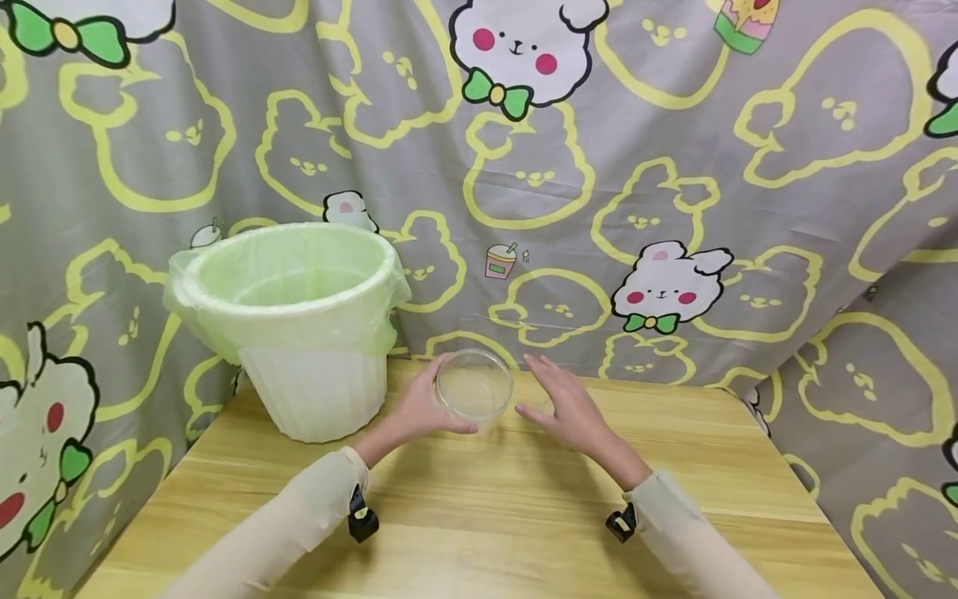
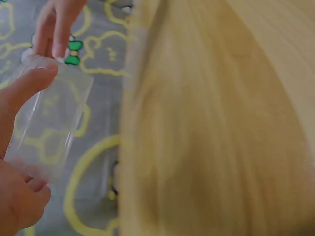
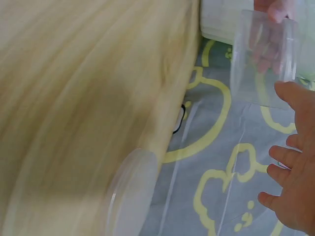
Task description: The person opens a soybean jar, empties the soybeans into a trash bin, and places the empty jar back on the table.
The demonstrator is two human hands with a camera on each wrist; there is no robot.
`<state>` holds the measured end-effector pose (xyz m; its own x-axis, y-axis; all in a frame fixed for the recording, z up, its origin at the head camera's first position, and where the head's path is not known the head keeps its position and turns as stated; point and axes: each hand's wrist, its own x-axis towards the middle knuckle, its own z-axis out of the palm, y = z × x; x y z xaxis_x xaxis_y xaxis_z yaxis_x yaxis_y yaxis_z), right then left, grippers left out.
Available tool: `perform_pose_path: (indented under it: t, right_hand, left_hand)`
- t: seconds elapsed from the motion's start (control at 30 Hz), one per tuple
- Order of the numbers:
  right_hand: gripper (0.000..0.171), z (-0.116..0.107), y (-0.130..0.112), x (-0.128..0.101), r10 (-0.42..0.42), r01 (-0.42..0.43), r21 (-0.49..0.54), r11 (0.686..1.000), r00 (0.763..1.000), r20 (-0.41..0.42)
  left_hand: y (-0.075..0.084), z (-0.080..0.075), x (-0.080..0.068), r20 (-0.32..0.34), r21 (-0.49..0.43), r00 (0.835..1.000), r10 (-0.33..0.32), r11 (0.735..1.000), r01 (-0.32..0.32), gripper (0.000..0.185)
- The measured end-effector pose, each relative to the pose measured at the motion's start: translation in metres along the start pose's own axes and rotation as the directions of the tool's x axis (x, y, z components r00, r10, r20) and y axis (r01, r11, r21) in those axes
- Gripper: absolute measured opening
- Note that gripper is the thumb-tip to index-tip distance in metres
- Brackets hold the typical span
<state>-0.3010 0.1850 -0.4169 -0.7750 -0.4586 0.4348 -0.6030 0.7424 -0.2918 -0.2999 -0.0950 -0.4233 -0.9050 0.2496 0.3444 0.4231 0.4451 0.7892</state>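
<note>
My left hand [image 1: 421,406] grips a clear round plastic tub [image 1: 475,386] by its side, above the table. In the left wrist view the thumb lies along the tub's wall [image 2: 54,118], which is see-through with nothing visible inside. To the right of the tub, my right hand [image 1: 572,416] is held with fingers spread and holds nothing. A small gap parts its fingertips from the tub in the head view. In the right wrist view, a translucent round lid-like piece [image 3: 132,194] lies on the table near the right hand; that hand mostly hides it in the head view.
A white bin [image 1: 318,391] lined with a pale green bag stands at the back left, close to my left hand. The wooden table [image 1: 479,516] reaches back to a grey curtain [image 1: 419,175] with yellow outlines and rabbit faces.
</note>
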Motion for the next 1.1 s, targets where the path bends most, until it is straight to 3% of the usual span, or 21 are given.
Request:
perform_pose_path:
  t: [0.2, 0.33, 0.53, 0.87, 1.0, 1.1]
  right_hand:
    - [0.086, 0.002, 0.002, -0.004, 0.031, -0.032, 0.016, 0.999, 0.999, 0.043]
    - [0.087, 0.002, 0.003, -0.007, 0.052, -0.054, 0.017, 0.998, 0.995, 0.088]
    - [0.090, 0.003, 0.004, -0.012, 0.065, -0.066, 0.007, 0.998, 0.990, 0.129]
    - [0.091, 0.004, 0.002, -0.015, 0.072, -0.074, 0.013, 0.997, 0.989, 0.132]
    - [0.091, 0.002, 0.001, -0.013, 0.078, -0.081, 0.012, 0.997, 0.988, 0.132]
    - [0.091, 0.000, 0.001, -0.010, 0.080, -0.083, 0.014, 0.996, 0.988, 0.132]
  left_hand:
    - [-0.018, 0.005, -0.003, 0.090, -0.017, 0.994, -0.067, 0.997, 0.069, 0.120]
    - [-0.029, 0.007, -0.007, 0.183, -0.068, 0.979, -0.091, 0.992, 0.105, 0.121]
    - [-0.045, 0.013, -0.012, 0.269, -0.067, 0.957, -0.107, 0.989, 0.129, 0.122]
    - [-0.052, 0.015, -0.016, 0.297, -0.059, 0.947, -0.120, 0.988, 0.143, 0.121]
    - [-0.050, 0.014, -0.013, 0.293, -0.011, 0.949, -0.116, 0.992, 0.125, 0.128]
    - [-0.042, 0.010, -0.008, 0.261, 0.088, 0.961, -0.093, 0.993, 0.072, 0.130]
